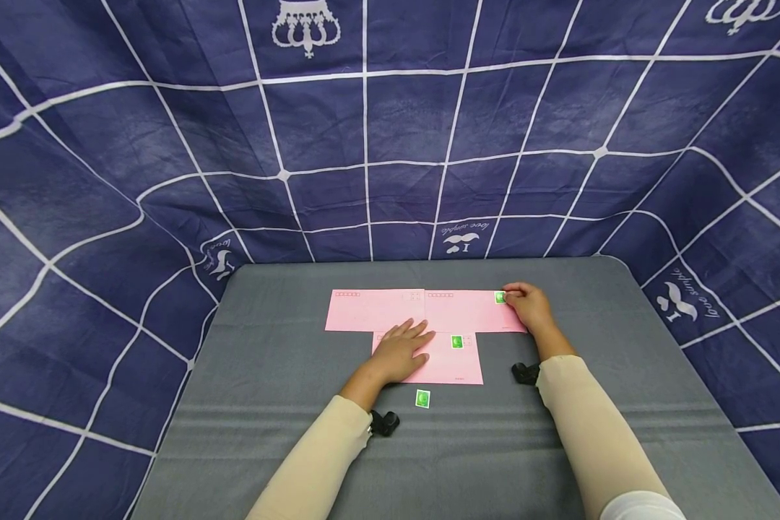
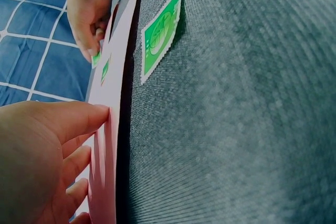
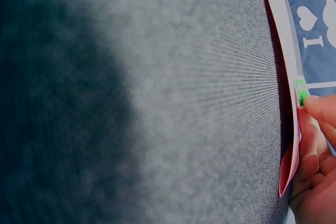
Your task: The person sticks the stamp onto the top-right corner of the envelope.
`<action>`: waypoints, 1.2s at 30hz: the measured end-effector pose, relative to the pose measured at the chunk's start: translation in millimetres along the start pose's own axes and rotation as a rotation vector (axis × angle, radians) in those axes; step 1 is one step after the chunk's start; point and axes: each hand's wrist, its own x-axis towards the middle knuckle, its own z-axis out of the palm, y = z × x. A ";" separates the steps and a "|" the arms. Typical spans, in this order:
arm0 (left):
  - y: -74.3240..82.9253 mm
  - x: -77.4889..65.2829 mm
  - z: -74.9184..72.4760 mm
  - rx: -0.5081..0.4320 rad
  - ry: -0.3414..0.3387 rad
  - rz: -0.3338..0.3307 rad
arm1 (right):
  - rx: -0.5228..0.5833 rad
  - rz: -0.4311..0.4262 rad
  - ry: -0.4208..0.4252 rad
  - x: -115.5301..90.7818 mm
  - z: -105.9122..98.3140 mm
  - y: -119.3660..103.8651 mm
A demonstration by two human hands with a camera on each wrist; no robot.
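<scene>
Three pink envelopes lie on the grey table. My left hand [image 1: 398, 354] rests with spread fingers on the front envelope [image 1: 451, 370], which bears a green postage stamp [image 1: 456, 341] near its top right. At the top right corner of the back right envelope [image 1: 461, 315], my right hand [image 1: 531, 309] pinches another green stamp [image 1: 500, 297] between thumb and fingers. In the right wrist view that stamp [image 3: 301, 90] lies against the envelope, whose near corner lifts a little. The back left envelope [image 1: 372, 312] has no hand on it.
A loose green stamp [image 1: 422, 399] lies on the table [image 1: 266, 433] in front of the front envelope, near my left wrist. Blue cloth with white lines [image 1: 403, 188] hangs behind the table and at both sides. Black wrist mounts [image 1: 385, 423] sit on both sleeves.
</scene>
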 end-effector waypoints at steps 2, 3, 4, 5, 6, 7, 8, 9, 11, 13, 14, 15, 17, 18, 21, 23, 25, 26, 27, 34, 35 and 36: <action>-0.1 -0.2 0.3 0.004 0.003 0.003 | 0.008 0.002 0.007 0.5 0.6 0.6; -0.2 -0.3 0.2 0.005 0.003 0.004 | 0.011 0.002 0.011 0.7 0.9 0.9; -0.3 -0.2 0.3 0.006 0.003 0.005 | 0.012 0.001 0.016 0.6 1.0 1.0; -0.6 0.0 0.5 0.009 0.003 0.005 | 0.013 0.000 0.020 0.6 1.1 1.1; -0.8 0.2 0.7 0.012 0.002 0.005 | 0.016 -0.002 0.023 0.4 1.1 1.1; -0.9 0.4 0.8 0.013 0.002 0.004 | 0.016 -0.004 0.025 -0.1 1.0 1.1; -0.9 0.3 0.6 0.011 0.000 0.005 | 0.014 -0.007 0.023 -0.9 0.8 1.0; -0.9 0.4 0.7 0.012 0.000 0.004 | 0.012 -0.013 0.019 -1.8 0.5 0.7; -1.2 0.8 1.4 0.017 0.004 0.004 | 0.007 -0.023 0.003 -3.3 0.0 0.5; -1.2 0.7 2.0 0.018 0.008 0.005 | -0.003 -0.036 -0.017 -4.2 -0.3 0.8; -1.2 0.8 2.0 0.020 0.008 0.004 | -0.014 -0.044 -0.027 -4.2 -0.5 0.9; -1.2 0.7 1.9 0.019 0.007 0.004 | -0.022 -0.050 -0.035 -3.9 -0.5 1.2; -1.3 0.8 1.8 0.017 0.006 0.004 | -0.056 -0.068 -0.045 -2.9 -0.2 2.4; -1.2 0.6 1.6 0.014 0.004 0.004 | -0.071 -0.073 -0.047 -2.6 -0.1 2.9; -1.4 0.8 1.5 0.015 0.004 0.005 | -0.109 -0.093 -0.047 -1.8 -0.1 4.1; -1.8 0.9 2.1 0.021 0.007 0.005 | -0.122 -0.100 -0.044 -1.9 -0.1 4.4; -2.2 1.2 2.9 0.026 0.012 0.005 | -0.127 -0.115 -0.044 -2.7 -0.1 4.4; -2.1 1.1 2.8 0.024 0.012 0.005 | -0.128 -0.124 -0.044 -3.2 -0.3 4.3; -2.0 1.1 2.7 0.023 0.012 0.005 | -0.125 -0.129 -0.043 -3.8 -0.3 4.0; -1.0 0.1 1.8 0.014 0.007 0.007 | -0.127 -0.128 -0.045 -4.1 -0.4 3.5; -0.9 0.2 1.8 0.015 0.006 0.007 | -0.127 -0.123 -0.049 -3.7 -0.2 4.2; -0.7 0.3 1.8 0.015 0.007 0.006 | -0.128 -0.121 -0.048 -2.9 0.0 4.8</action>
